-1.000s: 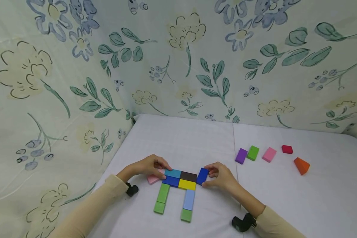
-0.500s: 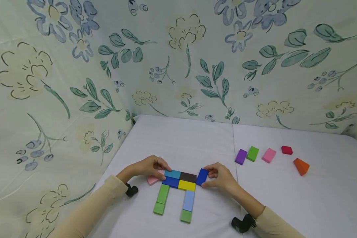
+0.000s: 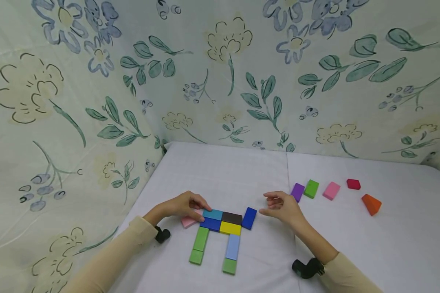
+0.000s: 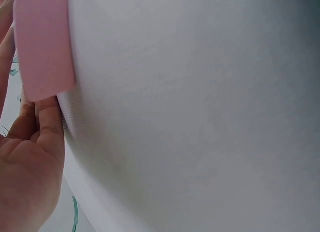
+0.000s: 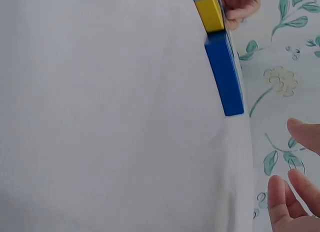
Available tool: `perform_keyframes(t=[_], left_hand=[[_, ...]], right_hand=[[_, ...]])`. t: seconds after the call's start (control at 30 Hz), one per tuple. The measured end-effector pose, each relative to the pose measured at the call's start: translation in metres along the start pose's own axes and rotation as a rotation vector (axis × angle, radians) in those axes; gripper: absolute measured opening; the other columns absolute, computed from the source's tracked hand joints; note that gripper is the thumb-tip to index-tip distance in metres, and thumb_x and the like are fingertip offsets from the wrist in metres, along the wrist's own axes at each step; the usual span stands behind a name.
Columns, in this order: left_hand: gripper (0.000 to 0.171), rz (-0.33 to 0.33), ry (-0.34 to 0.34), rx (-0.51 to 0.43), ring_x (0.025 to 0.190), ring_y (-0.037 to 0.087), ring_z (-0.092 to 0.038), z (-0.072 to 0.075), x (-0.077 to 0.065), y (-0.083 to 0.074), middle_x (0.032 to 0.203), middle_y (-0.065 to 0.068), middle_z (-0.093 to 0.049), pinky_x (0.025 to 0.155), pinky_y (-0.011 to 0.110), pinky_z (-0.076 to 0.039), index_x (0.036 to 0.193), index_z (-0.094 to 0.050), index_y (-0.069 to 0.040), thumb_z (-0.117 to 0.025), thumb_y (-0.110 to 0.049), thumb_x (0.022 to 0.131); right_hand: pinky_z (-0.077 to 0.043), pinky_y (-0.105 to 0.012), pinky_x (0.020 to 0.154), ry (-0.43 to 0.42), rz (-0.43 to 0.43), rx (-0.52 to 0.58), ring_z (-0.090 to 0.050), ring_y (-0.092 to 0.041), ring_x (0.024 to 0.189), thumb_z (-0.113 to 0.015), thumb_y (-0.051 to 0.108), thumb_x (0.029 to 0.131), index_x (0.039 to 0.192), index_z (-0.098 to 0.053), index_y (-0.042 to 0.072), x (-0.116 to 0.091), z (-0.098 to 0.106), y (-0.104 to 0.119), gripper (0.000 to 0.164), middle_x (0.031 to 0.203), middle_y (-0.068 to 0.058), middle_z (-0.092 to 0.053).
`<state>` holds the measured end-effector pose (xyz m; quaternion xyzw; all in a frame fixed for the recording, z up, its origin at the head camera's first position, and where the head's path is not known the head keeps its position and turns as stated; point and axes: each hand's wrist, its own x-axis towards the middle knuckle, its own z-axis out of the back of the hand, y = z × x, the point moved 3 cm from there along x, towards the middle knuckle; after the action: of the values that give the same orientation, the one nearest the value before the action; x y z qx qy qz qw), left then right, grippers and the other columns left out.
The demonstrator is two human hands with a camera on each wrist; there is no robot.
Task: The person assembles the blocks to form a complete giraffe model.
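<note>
The left hand [image 3: 185, 205] reaches over a pink block [image 3: 188, 221], its thumb and index finger gripping the left end of a teal block [image 3: 213, 214] and a dark blue block [image 3: 210, 224]. In the left wrist view the pink block [image 4: 45, 44] stands before the curled fingers. A brown block [image 3: 232, 218] and a yellow block [image 3: 230, 228] continue the two rows. At their right end lies another dark blue block [image 3: 249, 218], slanted. Just right of it is the right hand [image 3: 281, 206], thumb and fingers apart, holding nothing; the right wrist view shows a gap to the blue block [image 5: 225, 74].
Two legs of blocks run toward the person: green blocks [image 3: 199, 242] on the left, a light blue block [image 3: 232, 247] and a green block [image 3: 229, 266] on the right. Purple [image 3: 298, 191], green [image 3: 311, 189], pink [image 3: 331, 191], red [image 3: 353, 184] and orange [image 3: 372, 204] blocks lie at the right.
The right hand has let go of the slanted dark blue block and moved away to the right. That block stays beside the rows. The left hand has not moved.
</note>
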<state>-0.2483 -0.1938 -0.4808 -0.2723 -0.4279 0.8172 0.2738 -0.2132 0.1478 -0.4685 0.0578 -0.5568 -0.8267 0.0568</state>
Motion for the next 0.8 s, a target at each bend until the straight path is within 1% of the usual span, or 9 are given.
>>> perform_keyframes(t=[0.13, 0.3, 0.4, 0.57, 0.67, 0.8], left_hand=[[0.031, -0.002, -0.002, 0.006, 0.106, 0.020, -0.058, 0.000, 0.000, 0.001, 0.115, -0.001, -0.069, 0.093, 0.032, -0.050, 0.114, -0.077, -0.011, -0.083, -0.011, 0.083], [0.032, 0.000, -0.005, 0.004, 0.105, 0.019, -0.058, 0.000, 0.000, 0.003, 0.115, -0.001, -0.069, 0.093, 0.031, -0.050, 0.113, -0.077, -0.011, -0.083, -0.011, 0.082], [0.031, 0.005, -0.007, 0.003, 0.105, 0.019, -0.058, 0.000, 0.000, 0.003, 0.115, -0.001, -0.068, 0.093, 0.030, -0.050, 0.113, -0.077, -0.011, -0.083, -0.011, 0.082], [0.031, 0.008, -0.009, 0.008, 0.105, 0.018, -0.058, 0.000, 0.000, 0.003, 0.115, -0.002, -0.069, 0.093, 0.029, -0.050, 0.113, -0.077, -0.012, -0.083, -0.011, 0.083], [0.031, 0.003, -0.008, 0.012, 0.106, 0.018, -0.059, 0.001, 0.000, 0.002, 0.115, -0.002, -0.069, 0.093, 0.029, -0.050, 0.114, -0.077, -0.012, -0.083, -0.011, 0.083], [0.032, -0.009, -0.004, 0.009, 0.106, 0.018, -0.059, 0.000, 0.000, 0.003, 0.116, -0.001, -0.069, 0.094, 0.029, -0.050, 0.114, -0.077, -0.011, -0.083, -0.011, 0.083]], right_hand=[[-0.053, -0.015, 0.076, -0.075, -0.020, 0.008, -0.063, -0.021, 0.091, -0.085, 0.010, 0.080, 0.127, -0.061, -0.008, 0.004, 0.021, -0.004, 0.056, 0.113, -0.024, -0.061], [-0.052, -0.013, 0.075, -0.156, -0.059, -0.042, -0.063, -0.012, 0.087, -0.086, 0.018, 0.081, 0.130, -0.060, -0.004, 0.007, 0.047, -0.012, 0.060, 0.117, -0.024, -0.060], [-0.051, -0.012, 0.072, -0.208, -0.081, -0.096, -0.063, -0.015, 0.088, -0.086, 0.024, 0.080, 0.131, -0.060, -0.002, 0.007, 0.061, -0.018, 0.063, 0.117, -0.023, -0.062], [-0.049, -0.010, 0.069, -0.280, -0.092, -0.177, -0.063, -0.025, 0.094, -0.087, 0.028, 0.080, 0.136, -0.058, 0.000, 0.009, 0.079, -0.031, 0.069, 0.115, -0.023, -0.063], [-0.049, -0.010, 0.068, -0.292, -0.094, -0.199, -0.063, -0.026, 0.094, -0.087, 0.027, 0.079, 0.137, -0.057, -0.001, 0.010, 0.085, -0.036, 0.071, 0.114, -0.023, -0.064], [-0.049, -0.011, 0.067, -0.301, -0.115, -0.203, -0.062, -0.023, 0.090, -0.088, 0.025, 0.078, 0.137, -0.056, -0.002, 0.011, 0.087, -0.041, 0.072, 0.113, -0.024, -0.065]])
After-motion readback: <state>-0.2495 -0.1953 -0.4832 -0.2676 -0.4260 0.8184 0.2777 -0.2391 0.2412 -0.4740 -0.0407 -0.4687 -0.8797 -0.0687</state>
